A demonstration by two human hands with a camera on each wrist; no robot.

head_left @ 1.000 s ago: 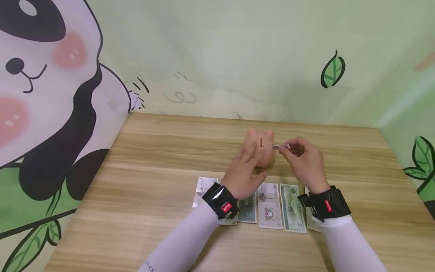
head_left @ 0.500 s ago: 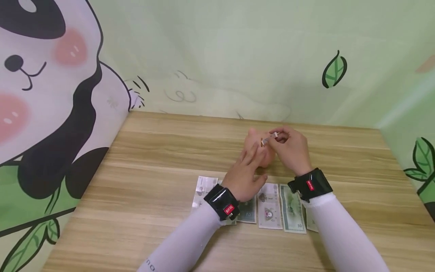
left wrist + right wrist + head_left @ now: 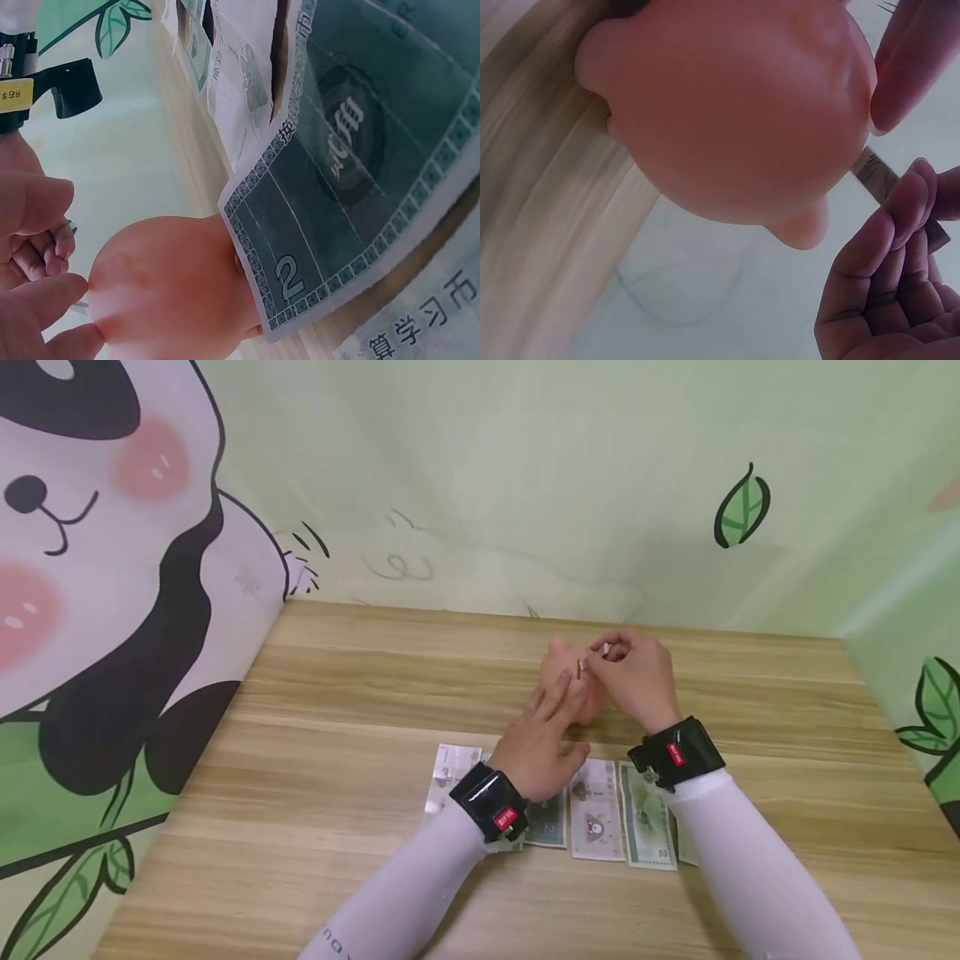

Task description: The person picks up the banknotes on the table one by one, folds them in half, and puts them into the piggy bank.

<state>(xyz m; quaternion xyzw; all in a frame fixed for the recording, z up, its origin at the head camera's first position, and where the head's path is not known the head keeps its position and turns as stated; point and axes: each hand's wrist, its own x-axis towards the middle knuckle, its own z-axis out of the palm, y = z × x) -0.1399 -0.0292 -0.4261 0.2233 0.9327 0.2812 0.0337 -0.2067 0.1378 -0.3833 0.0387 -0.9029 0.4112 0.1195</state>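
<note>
A pink pig-shaped piggy bank [image 3: 553,667] stands toward the back of the table, its narrow slot facing up. My left hand [image 3: 534,756] rests straight fingertips on its near left side. From the right, my right hand [image 3: 637,677] pinches a folded banknote [image 3: 876,174] between thumb and fingers. One end of this note is at the slot, and the other sticks out behind the fingertips. In the right wrist view the bank's rounded body [image 3: 735,112] hides where the note's far end lies.
A row of banknotes [image 3: 596,812] lies in front of the bank, partly under my forearms. One dark green note [image 3: 337,172] fills much of the left wrist view. Behind the wooden tabletop [image 3: 337,693] rises a pale green backdrop [image 3: 480,485] with panda and leaf drawings.
My right hand has moved left and slightly away from me, carrying the folded note from beside the bank to its slot. My left hand stays on the bank.
</note>
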